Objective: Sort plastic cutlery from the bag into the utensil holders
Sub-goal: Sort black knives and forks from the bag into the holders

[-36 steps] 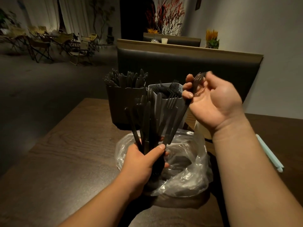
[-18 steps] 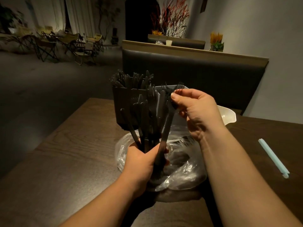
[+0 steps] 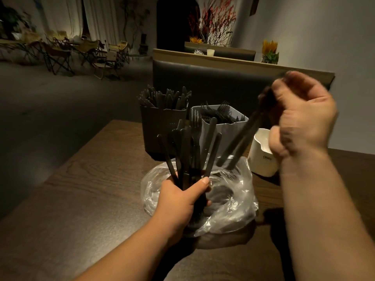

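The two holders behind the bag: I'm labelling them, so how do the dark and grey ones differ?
The dark holder is near black, on the left; the grey holder is pale, on the right. The dark holder's knives stand well above its rim; the grey holder's forks barely clear its own. Both stand side by side on the table.

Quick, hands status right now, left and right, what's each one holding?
Left hand: closed, gripping a bundle of black cutlery.
Right hand: closed, pinching black utensils; blur hides which kind.
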The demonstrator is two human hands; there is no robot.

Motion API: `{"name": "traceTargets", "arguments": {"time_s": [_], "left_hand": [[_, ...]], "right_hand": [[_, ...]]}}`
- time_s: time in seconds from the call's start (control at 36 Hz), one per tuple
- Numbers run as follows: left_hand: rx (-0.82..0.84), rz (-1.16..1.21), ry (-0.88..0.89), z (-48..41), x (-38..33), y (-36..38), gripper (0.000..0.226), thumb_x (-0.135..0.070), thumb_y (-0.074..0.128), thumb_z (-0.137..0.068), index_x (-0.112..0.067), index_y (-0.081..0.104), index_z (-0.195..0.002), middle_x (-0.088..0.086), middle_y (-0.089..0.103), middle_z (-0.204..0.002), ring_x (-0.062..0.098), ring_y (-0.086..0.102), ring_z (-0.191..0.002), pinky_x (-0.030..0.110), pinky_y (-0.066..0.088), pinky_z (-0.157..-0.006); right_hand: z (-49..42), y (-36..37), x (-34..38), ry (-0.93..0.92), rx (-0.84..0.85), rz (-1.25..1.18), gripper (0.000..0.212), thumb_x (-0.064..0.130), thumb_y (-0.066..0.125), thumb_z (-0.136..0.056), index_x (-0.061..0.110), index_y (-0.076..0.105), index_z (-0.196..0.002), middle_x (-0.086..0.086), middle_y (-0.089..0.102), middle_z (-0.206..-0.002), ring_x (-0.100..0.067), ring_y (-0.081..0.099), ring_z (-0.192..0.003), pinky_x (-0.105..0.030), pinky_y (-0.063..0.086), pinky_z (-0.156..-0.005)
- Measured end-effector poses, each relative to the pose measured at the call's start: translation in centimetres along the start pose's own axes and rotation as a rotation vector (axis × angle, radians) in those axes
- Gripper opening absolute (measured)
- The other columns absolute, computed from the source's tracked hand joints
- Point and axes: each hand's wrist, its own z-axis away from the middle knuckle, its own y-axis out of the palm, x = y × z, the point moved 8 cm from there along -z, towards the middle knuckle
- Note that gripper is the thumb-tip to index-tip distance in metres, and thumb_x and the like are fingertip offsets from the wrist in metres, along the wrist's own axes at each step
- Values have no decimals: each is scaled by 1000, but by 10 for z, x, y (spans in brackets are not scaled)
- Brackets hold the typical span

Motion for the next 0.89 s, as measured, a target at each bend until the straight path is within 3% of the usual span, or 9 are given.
{"name": "traceTargets", "arguments": {"time_s": [0.14, 0.28, 0.36, 0.53, 0.64, 0.72, 0.83, 0.89], "left_hand": [[-11, -6, -9, 0, 3, 0, 9, -10, 74, -89, -5, 72, -95, 13, 74, -80, 26, 71, -67, 33, 56, -60], [54, -99, 25, -1, 1, 4, 15, -9, 74, -88, -11, 73, -103, 6, 78, -92, 19, 76, -87, 35, 61, -74], [67, -123, 17, -2, 2, 4, 22, -12, 75, -88, -12, 71, -109, 5, 78, -99, 21, 75, -95, 45, 60, -85], [72, -146, 23, -3, 2, 4, 23, -13, 77, -87, -14, 72, -110, 4, 78, -101, 19, 75, -97, 49, 58, -91], [55, -163, 28, -3, 3, 3, 24, -11, 77, -87, -17, 73, -109, 2, 78, -102, 19, 74, -100, 51, 56, -93], [49, -182, 27, -4, 4, 3, 25, -9, 76, -86, -20, 73, -109, -1, 78, -102, 16, 74, -98, 45, 57, -90], [55, -173, 27, -1, 2, 4, 24, -8, 75, -87, -18, 72, -108, -2, 78, -96, 11, 75, -91, 22, 57, -71], [39, -150, 18, -1, 2, 3, 23, -9, 76, -86, -16, 72, -107, 0, 78, -95, 14, 75, -90, 24, 57, -70]], "right_hand": [[12, 25, -3, 152, 398, 135, 23, 3, 65, -91, 20, 70, -105, 0, 75, -93, -17, 74, -83, -16, 55, -64], [38, 51, -34, 194, 578, 339, 19, 0, 69, -87, 12, 73, -101, -4, 77, -91, -17, 76, -85, -24, 59, -72], [40, 54, -41, 153, 580, 410, 18, 1, 71, -87, 13, 75, -100, -3, 77, -93, -14, 75, -87, -27, 61, -74], [39, 53, -48, 131, 534, 447, 22, 1, 74, -85, 20, 75, -97, 4, 77, -90, -8, 74, -87, -25, 61, -73], [38, 49, -60, 179, 491, 479, 34, 1, 76, -82, 13, 74, -113, 1, 76, -100, -7, 73, -91, -25, 60, -81], [36, 46, -62, 212, 483, 484, 29, 2, 76, -83, 12, 74, -110, 0, 76, -96, -9, 74, -87, -23, 60, -77], [34, 41, -54, 201, 435, 456, 19, 3, 75, -84, 15, 77, -98, 0, 77, -90, -10, 75, -83, -23, 60, -71], [34, 39, -50, 213, 400, 402, 17, 3, 74, -85, 16, 77, -96, 0, 78, -89, -11, 75, -84, -23, 60, -70]]}}
